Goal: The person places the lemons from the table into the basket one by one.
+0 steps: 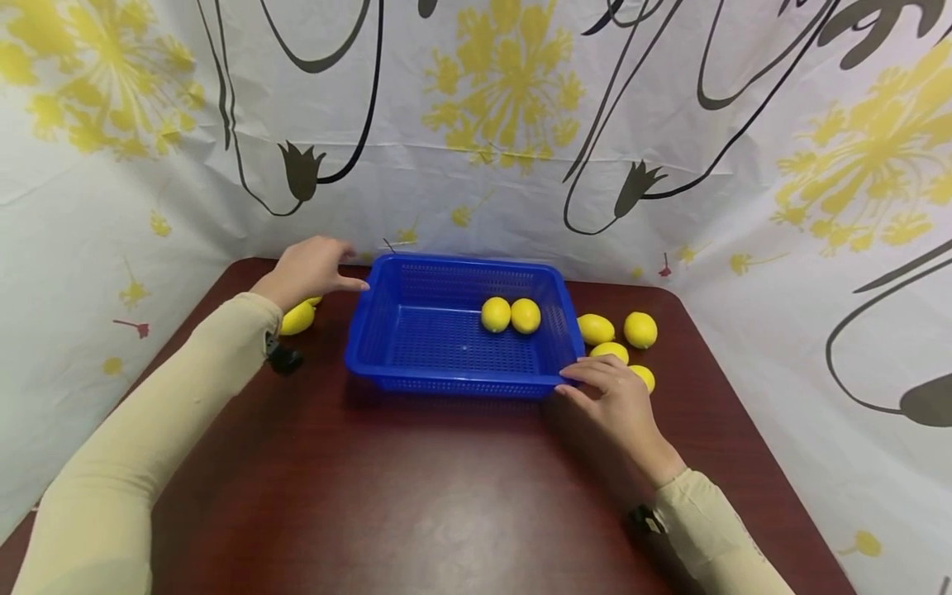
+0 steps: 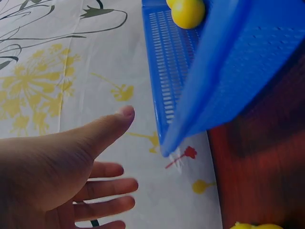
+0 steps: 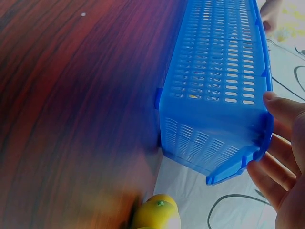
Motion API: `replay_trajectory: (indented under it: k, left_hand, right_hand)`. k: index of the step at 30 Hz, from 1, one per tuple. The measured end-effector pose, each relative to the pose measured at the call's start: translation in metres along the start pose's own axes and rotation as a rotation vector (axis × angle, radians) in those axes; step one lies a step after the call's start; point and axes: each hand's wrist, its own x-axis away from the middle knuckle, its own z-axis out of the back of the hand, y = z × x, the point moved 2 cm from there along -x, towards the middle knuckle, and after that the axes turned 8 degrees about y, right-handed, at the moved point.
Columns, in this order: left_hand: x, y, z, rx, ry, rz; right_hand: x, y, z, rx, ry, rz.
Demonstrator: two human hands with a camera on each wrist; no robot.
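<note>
A blue plastic basket (image 1: 464, 384) with perforated walls stands near the back of the table, two yellow lemons (image 1: 496, 315) lying side by side in its right half. At its front right corner my right hand (image 1: 613, 405) pinches the rim; in the right wrist view the thumb is on the outer wall side and the fingers (image 3: 271, 176) curl over the edge. Beyond the basket's left side is my left hand (image 1: 308, 268), thumb and fingers spread. The left wrist view shows that hand (image 2: 81, 167) holding nothing, apart from the basket rim (image 2: 209, 62).
Several lemons (image 1: 640, 330) lie on the dark red wooden table (image 1: 446, 496) right of the basket, some partly behind my right hand. More lemon surface (image 1: 297, 318) shows at the left, partly covered by my left wrist. A patterned white sheet (image 1: 476, 198) hangs behind the table and at both sides.
</note>
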Motion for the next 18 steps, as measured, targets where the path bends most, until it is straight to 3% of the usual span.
replay_trajectory:
  k: [10, 18]
  left_hand:
    - [0.027, -0.022, -0.006, -0.039, 0.108, 0.148]
    - [0.042, -0.037, -0.017, -0.060, 0.059, 0.266]
  right_hand:
    - [-0.001, -0.001, 0.001, 0.000, -0.005, -0.012]
    - [-0.001, -0.001, 0.001, -0.013, -0.003, -0.015]
